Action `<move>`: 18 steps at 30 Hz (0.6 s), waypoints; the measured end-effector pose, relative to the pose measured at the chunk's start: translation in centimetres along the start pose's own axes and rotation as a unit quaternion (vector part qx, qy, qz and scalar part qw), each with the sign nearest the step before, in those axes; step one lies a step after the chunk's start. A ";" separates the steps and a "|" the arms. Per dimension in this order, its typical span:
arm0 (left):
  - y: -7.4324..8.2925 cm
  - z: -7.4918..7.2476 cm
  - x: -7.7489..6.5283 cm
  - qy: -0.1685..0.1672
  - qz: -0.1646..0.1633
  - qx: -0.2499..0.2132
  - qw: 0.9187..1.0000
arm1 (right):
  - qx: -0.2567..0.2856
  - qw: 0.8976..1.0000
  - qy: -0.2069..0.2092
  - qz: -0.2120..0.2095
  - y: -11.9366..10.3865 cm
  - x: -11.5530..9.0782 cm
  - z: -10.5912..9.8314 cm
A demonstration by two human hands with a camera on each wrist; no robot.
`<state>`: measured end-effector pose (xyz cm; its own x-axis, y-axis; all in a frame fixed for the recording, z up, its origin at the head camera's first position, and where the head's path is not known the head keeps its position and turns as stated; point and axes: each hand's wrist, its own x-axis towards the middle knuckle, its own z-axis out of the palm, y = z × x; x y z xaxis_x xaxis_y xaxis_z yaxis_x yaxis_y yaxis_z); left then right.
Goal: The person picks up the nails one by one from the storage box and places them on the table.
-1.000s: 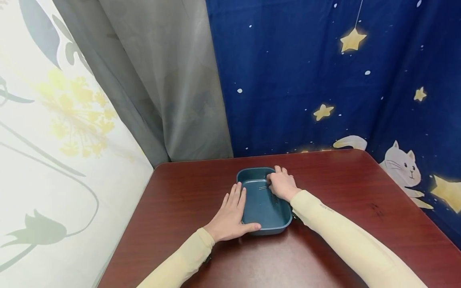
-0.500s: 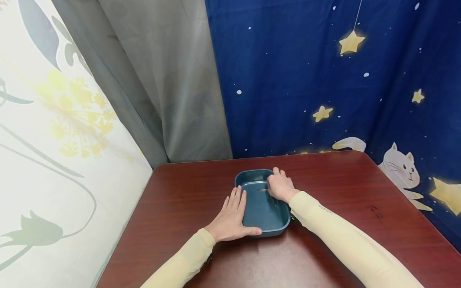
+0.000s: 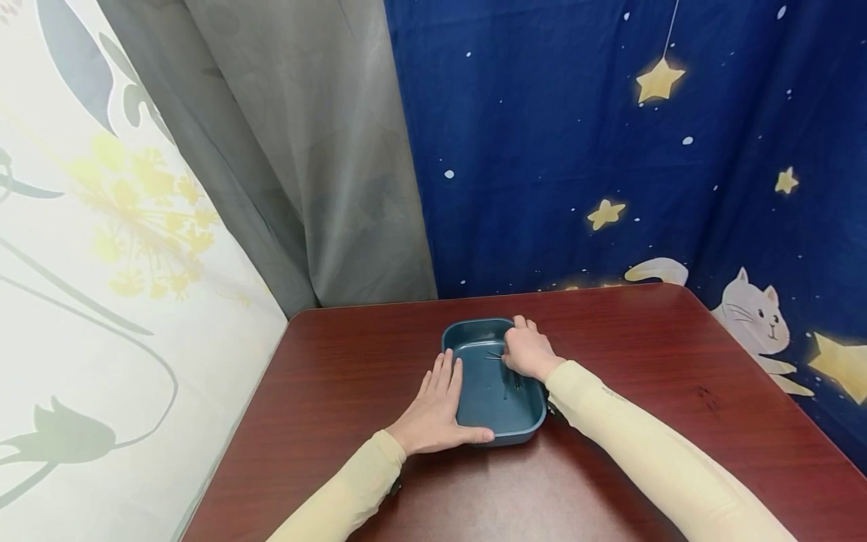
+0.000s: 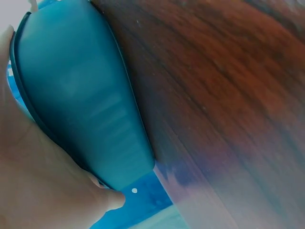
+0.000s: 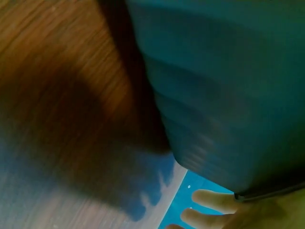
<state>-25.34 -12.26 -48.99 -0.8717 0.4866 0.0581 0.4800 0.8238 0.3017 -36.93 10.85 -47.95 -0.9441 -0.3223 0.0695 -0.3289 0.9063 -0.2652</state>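
Observation:
A teal-blue rectangular bin (image 3: 497,403) with rounded corners rests on the table in the head view. My left hand (image 3: 436,410) lies along its left rim, fingers straight, with the thumb across the near rim. Over the right rim, my right hand (image 3: 528,351) bends its thumb side into the bin. Thin dark pins (image 3: 494,356) stick out leftward from its fingertips, which are partly hidden. Below that hand, more thin dark pieces (image 3: 505,388) show in the bin. The right wrist view has the bin's outer wall (image 5: 224,95) and a few outstretched fingers (image 5: 214,200).
The bin stands on a reddish-brown wooden table (image 3: 366,361), toward its far edge. Behind it hang a grey curtain (image 3: 339,150) and a blue star-patterned curtain (image 3: 542,150). A white floral-patterned surface (image 3: 135,263) borders the left side.
The pins at my right fingertips have changed angle and now spread apart. More thin dark pieces show in the bin under that hand. My left hand stays at the rim.

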 end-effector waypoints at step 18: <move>0.2 0.3 0.2 0.000 -0.007 -0.008 1.000 | -0.014 0.996 0.069 -0.053 -0.1 -1.6 -0.8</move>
<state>-25.40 -11.92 -49.21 -0.8786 0.4746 0.0527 0.4652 0.8259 0.3186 -35.42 11.47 -47.21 -0.8978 -0.3776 0.2267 -0.4252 0.8774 -0.2224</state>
